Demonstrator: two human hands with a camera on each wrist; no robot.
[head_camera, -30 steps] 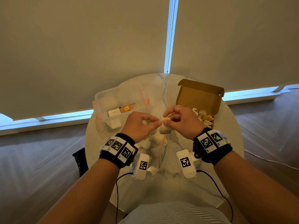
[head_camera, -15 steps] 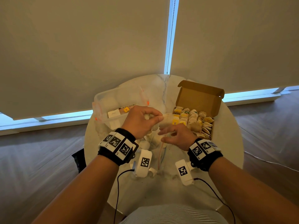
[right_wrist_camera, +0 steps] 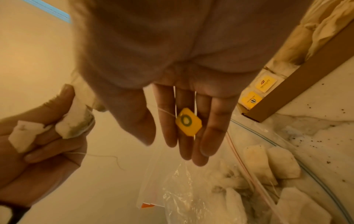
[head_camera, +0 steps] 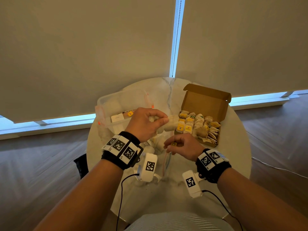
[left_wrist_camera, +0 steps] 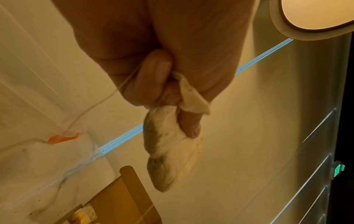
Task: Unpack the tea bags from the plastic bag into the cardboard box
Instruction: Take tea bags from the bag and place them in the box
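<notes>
Over the middle of the table, my left hand (head_camera: 146, 125) grips two pale tea bags (head_camera: 171, 125); one hangs below the fingers (left_wrist_camera: 168, 148). Lower and nearer me, my right hand (head_camera: 183, 145) holds a yellow tea bag tag (right_wrist_camera: 188, 122) wedged between nearly straight fingers, thumb apart. A thin string runs from the tag to the left hand (right_wrist_camera: 38, 166). The cardboard box (head_camera: 206, 100) stands open at the right, filled with several tea bags (head_camera: 198, 125). The clear plastic bag (right_wrist_camera: 182, 189) lies under my hands with several tea bags (right_wrist_camera: 281, 163) in it.
A clear plastic container (head_camera: 116, 104) with orange clips sits at the table's back left. The round marble table (head_camera: 233, 147) is small, with floor all round. Tea crumbs (right_wrist_camera: 316, 136) dot the surface by the box. Window blinds hang behind.
My right hand left the tea bags and dropped toward me with the tag, drawing the string out. My left hand stayed raised with the bags. The box's contents came into view.
</notes>
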